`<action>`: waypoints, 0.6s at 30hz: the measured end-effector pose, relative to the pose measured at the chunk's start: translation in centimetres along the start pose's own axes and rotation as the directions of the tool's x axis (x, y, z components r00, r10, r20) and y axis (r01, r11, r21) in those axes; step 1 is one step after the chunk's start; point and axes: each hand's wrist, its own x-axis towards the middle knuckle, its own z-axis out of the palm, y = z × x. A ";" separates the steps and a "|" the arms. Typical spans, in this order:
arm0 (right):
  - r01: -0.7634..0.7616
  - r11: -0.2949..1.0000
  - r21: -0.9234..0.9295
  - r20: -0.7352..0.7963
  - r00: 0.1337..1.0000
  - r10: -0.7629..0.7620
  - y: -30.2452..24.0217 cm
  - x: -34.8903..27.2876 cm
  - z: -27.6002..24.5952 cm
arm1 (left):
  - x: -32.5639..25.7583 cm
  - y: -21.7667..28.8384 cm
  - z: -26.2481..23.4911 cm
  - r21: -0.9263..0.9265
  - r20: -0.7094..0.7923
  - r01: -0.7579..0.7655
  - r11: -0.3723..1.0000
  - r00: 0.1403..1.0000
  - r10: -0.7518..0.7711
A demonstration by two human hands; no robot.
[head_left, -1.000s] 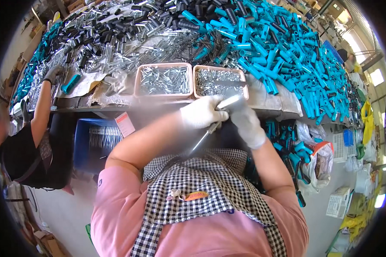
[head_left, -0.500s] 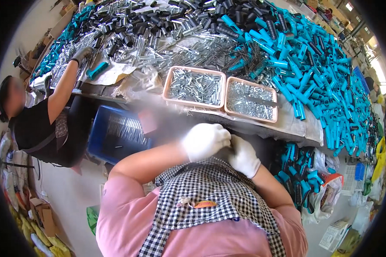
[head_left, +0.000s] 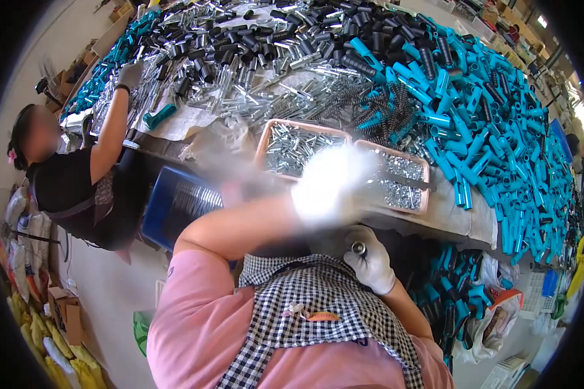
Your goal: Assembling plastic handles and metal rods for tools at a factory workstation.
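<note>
My left hand (head_left: 331, 188), in a white glove, is smeared by motion above the table's front edge. It covers part of two pink trays. Small metal pins fill the left tray (head_left: 261, 150); small shiny metal parts fill the right tray (head_left: 427, 194), which has a dark flat strip (head_left: 405, 181) across it. Lower down, close to my checked apron (head_left: 311, 285), my white-gloved right hand (head_left: 374, 262) is closed around a round metal piece (head_left: 358, 247). Its ring-shaped end points up toward me, and the rest is hidden in the glove.
Teal plastic handles (head_left: 480, 142) are heaped at the right, black sleeves (head_left: 253, 42) and clear-looking shafts further back. A blue bin (head_left: 154, 217) stands at the left, near a co-worker (head_left: 71, 181) reaching into the pile. Below the table at right, a bag (head_left: 499, 318) sits beside more teal-and-black handles.
My hands were together in front of the apron and have parted. The left has moved up and right over the trays; the right has dropped slightly, showing the metal piece's end.
</note>
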 end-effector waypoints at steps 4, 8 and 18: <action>0.155 0.938 -0.311 0.048 0.988 -0.147 -1.8 0.9 -2.1 | 0.5 -13.2 1.7 0.241 -0.089 0.642 0.728 0.762 -0.642; 0.074 0.954 -0.289 0.031 0.997 -0.068 -2.3 1.3 -3.5 | 3.7 -15.6 2.4 0.290 0.001 0.748 0.597 0.624 -0.781; -0.318 0.404 0.857 -0.107 0.658 0.745 -1.8 -0.2 -6.1 | 1.6 -22.7 -5.3 0.547 0.267 0.656 0.520 0.452 -0.851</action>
